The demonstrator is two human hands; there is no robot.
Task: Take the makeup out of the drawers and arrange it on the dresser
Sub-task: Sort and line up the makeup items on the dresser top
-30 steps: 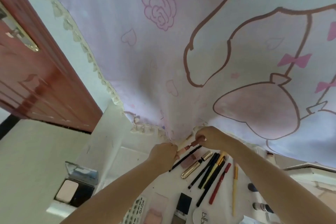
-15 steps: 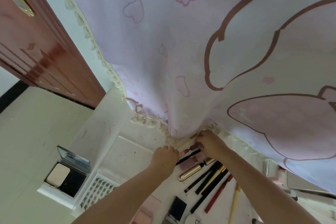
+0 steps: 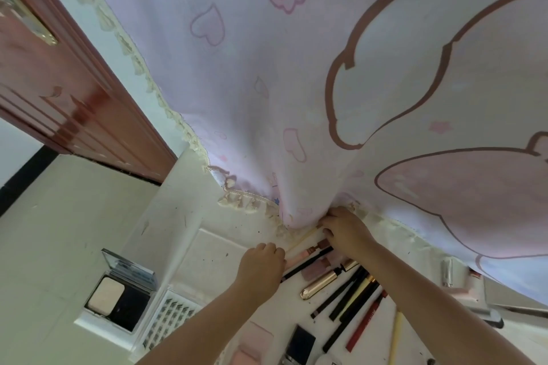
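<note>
Our right hand (image 3: pixel 344 231) curls its fingers over the far end of a thin cream pencil (image 3: pixel 302 240) at the curtain (image 3: pixel 267 98) hem; our left hand (image 3: pixel 262 261) is fisted at its near end, though whether it grips it we cannot tell. We judge it best to lay it parallel with the pink tube (image 3: pixel 308 252), gold tube (image 3: pixel 321 283) and other pencils (image 3: pixel 353 290) already on the dresser (image 3: pixel 184 195), clear of the cloth

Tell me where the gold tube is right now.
The gold tube lies on the white dresser top, just right of the left hand, beside the black pencils.
</note>
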